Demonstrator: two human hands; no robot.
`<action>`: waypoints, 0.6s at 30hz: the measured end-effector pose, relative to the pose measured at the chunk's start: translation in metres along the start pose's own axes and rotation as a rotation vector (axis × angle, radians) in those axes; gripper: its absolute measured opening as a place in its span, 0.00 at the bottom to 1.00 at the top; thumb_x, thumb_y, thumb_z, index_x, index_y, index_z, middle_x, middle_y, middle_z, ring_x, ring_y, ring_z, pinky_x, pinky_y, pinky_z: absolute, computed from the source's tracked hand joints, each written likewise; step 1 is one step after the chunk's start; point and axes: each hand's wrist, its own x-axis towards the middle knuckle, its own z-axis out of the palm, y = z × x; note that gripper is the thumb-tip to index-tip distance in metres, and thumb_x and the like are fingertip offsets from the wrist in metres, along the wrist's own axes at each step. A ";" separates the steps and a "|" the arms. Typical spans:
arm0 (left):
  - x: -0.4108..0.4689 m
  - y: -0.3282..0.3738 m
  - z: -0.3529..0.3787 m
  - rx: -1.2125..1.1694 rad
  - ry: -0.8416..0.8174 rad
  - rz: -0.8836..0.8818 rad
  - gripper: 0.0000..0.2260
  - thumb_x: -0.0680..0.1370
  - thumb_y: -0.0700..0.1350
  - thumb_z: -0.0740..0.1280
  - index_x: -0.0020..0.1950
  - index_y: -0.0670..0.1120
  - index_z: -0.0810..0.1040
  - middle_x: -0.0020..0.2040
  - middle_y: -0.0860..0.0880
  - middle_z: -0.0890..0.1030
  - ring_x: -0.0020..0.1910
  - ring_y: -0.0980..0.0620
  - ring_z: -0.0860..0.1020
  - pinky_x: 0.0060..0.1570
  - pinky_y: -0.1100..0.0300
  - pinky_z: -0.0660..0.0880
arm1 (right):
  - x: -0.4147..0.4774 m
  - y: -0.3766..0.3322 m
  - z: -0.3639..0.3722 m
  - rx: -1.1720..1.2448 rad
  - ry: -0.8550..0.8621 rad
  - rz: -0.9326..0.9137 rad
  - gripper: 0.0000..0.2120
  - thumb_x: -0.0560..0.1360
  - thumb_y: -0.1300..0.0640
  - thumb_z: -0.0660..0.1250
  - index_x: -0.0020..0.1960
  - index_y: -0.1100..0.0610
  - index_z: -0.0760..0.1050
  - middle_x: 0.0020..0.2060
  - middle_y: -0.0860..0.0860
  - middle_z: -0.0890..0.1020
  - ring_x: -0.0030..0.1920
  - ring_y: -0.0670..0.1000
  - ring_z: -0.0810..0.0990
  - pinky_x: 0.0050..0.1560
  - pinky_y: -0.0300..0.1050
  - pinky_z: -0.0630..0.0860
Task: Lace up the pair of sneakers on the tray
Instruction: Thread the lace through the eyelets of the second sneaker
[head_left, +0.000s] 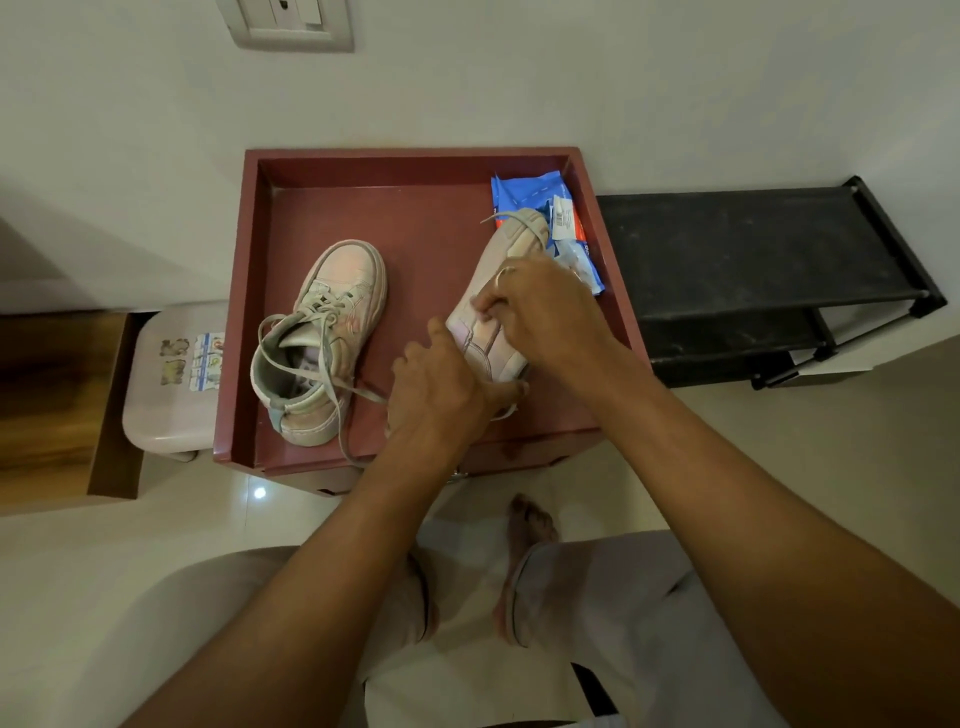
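Two pale pink sneakers lie on a dark red tray (332, 176). The left sneaker (332, 332) stands upright, toe away from me, with its laces threaded and the loose ends trailing over the tray's front edge. The right sneaker (498, 291) is tipped on its side under my hands. My left hand (441, 389) grips its heel end from the near side. My right hand (540, 306) pinches a lace at the sneaker's eyelets. Another stretch of lace (511, 218) loops over the toe.
A blue and white plastic packet (540, 202) lies in the tray's far right corner behind the shoe. A black shoe rack (753, 249) stands to the right, a pale stool (171, 384) and a wooden unit (57, 395) to the left. My feet are on the tiled floor below.
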 end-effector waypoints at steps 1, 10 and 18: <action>0.000 0.000 0.000 -0.002 -0.007 -0.003 0.51 0.59 0.71 0.73 0.73 0.46 0.59 0.62 0.40 0.72 0.62 0.39 0.71 0.57 0.47 0.71 | 0.001 0.002 -0.001 0.005 0.020 0.012 0.08 0.79 0.56 0.69 0.52 0.47 0.86 0.53 0.47 0.84 0.52 0.48 0.80 0.54 0.44 0.78; 0.001 0.001 0.000 -0.010 -0.008 0.002 0.50 0.60 0.70 0.73 0.73 0.46 0.60 0.62 0.40 0.73 0.62 0.39 0.72 0.57 0.48 0.71 | -0.004 0.002 -0.009 0.062 -0.069 0.034 0.08 0.79 0.54 0.69 0.55 0.49 0.85 0.57 0.49 0.84 0.54 0.50 0.82 0.58 0.45 0.79; 0.000 0.001 -0.005 -0.045 0.003 -0.006 0.45 0.61 0.71 0.70 0.68 0.44 0.65 0.59 0.42 0.76 0.57 0.40 0.75 0.55 0.49 0.74 | -0.009 0.006 -0.026 0.377 -0.299 -0.014 0.09 0.77 0.60 0.71 0.50 0.48 0.86 0.50 0.41 0.85 0.52 0.40 0.81 0.56 0.35 0.77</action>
